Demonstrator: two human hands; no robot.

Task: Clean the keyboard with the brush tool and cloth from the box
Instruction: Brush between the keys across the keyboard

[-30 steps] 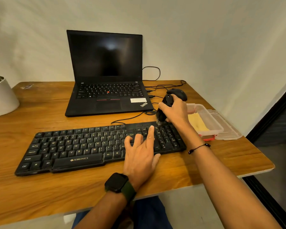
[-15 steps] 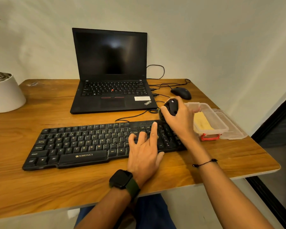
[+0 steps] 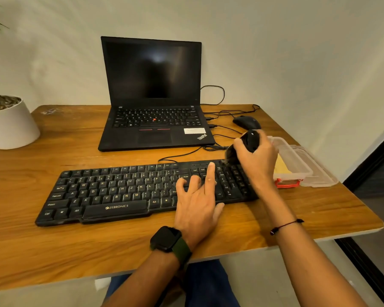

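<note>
A black keyboard lies across the wooden desk in front of me. My right hand grips a black brush tool, whose blurred bristles touch the keyboard's upper right corner above the number pad. My left hand rests on the keyboard's right part with fingers spread and straight, holding it down. To the right stands a clear plastic box with a red clasp; a yellow cloth lies inside it.
An open black laptop stands behind the keyboard, with cables and a black mouse to its right. The box's clear lid lies beside the box. A white plant pot sits at the far left. The desk's edge is close on the right.
My right hand with the brush has swept along the keyboard's upper right corner and shifted slightly. The left hand stays pressed on the keys. My head has moved, shifting the view.
</note>
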